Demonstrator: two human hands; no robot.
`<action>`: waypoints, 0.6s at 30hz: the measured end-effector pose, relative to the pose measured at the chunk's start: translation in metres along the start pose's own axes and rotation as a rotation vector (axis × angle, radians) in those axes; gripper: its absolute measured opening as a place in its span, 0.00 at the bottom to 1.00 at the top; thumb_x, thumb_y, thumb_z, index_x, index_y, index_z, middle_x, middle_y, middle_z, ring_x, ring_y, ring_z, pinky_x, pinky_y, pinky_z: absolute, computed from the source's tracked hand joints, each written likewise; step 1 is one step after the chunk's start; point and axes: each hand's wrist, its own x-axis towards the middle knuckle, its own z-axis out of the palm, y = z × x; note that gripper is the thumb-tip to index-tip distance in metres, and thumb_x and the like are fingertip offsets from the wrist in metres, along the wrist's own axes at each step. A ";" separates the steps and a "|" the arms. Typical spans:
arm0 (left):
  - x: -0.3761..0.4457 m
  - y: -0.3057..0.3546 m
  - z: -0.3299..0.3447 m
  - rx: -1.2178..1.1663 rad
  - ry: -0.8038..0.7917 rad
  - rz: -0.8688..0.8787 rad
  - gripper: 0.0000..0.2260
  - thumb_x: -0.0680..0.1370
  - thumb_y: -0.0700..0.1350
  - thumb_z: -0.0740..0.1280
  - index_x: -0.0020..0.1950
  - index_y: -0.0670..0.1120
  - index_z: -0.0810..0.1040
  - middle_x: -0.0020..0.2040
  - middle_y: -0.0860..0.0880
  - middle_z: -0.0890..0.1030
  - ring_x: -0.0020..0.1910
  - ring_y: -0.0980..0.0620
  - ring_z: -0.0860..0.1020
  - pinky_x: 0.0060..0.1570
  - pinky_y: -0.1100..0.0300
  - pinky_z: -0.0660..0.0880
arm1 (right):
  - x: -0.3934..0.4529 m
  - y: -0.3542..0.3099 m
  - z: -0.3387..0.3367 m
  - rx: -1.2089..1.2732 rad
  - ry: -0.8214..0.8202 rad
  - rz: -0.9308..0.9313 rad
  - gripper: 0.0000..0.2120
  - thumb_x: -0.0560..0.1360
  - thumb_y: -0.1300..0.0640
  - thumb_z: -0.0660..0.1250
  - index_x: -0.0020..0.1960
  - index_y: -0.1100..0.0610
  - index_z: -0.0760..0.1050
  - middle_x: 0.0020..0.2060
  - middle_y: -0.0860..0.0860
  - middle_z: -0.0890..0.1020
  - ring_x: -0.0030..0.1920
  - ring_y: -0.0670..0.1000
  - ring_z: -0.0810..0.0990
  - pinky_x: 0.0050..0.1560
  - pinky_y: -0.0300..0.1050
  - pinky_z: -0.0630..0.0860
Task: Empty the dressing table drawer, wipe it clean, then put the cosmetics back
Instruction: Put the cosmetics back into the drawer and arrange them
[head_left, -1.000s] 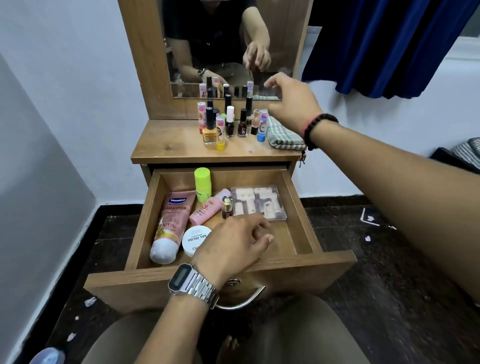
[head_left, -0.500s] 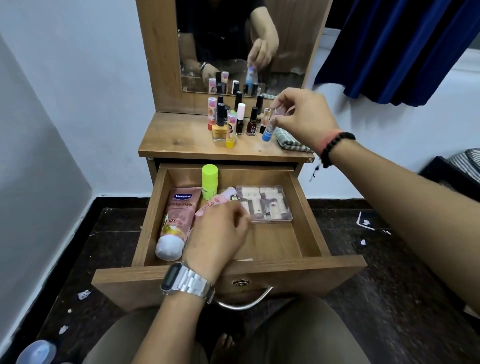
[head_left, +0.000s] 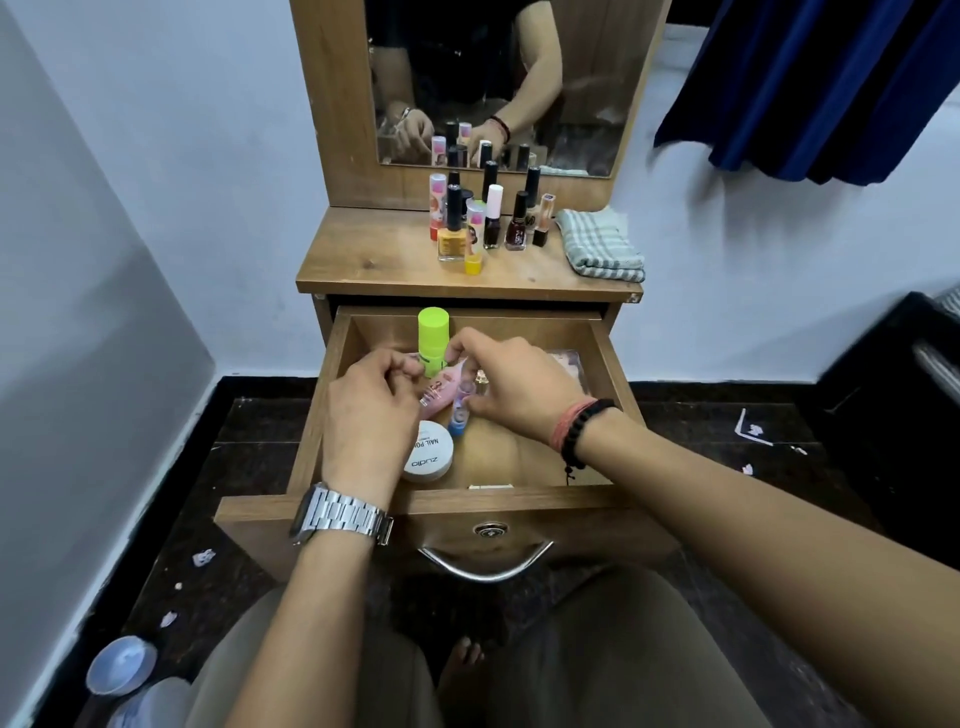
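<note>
- Two hands over open wooden drawer (head_left: 605, 332); head view only.
- Right hand (head_left: 511, 387) pinches small blue-based tube (head_left: 460, 413), lowering it beside pink tube (head_left: 441, 392).
- Left hand (head_left: 371, 410) fingers curled; held item unclear.
- Refill stage likely: lime-capped bottle (head_left: 432, 338), white round jar (head_left: 428, 451) inside; nail polish bottles (head_left: 493, 218), folded checked cloth (head_left: 600, 247) on tabletop.
</note>
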 end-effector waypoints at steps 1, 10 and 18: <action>0.000 0.000 0.000 0.000 -0.002 0.001 0.12 0.78 0.38 0.59 0.50 0.46 0.82 0.46 0.51 0.83 0.46 0.50 0.80 0.39 0.65 0.68 | 0.004 -0.001 0.003 -0.007 -0.002 0.002 0.20 0.68 0.58 0.69 0.56 0.45 0.66 0.43 0.47 0.81 0.44 0.55 0.80 0.44 0.50 0.78; 0.002 -0.005 0.000 -0.029 -0.032 0.034 0.12 0.79 0.38 0.59 0.51 0.46 0.81 0.49 0.52 0.84 0.43 0.55 0.81 0.41 0.68 0.73 | 0.020 -0.007 0.010 0.016 -0.043 0.034 0.21 0.69 0.57 0.70 0.57 0.44 0.66 0.46 0.47 0.82 0.44 0.56 0.80 0.46 0.49 0.77; 0.003 -0.007 0.001 -0.021 -0.038 0.042 0.11 0.79 0.38 0.60 0.47 0.49 0.80 0.45 0.52 0.83 0.37 0.58 0.79 0.37 0.64 0.73 | 0.017 -0.009 0.004 0.021 -0.055 0.009 0.22 0.70 0.59 0.69 0.58 0.44 0.66 0.47 0.44 0.82 0.46 0.53 0.80 0.45 0.47 0.77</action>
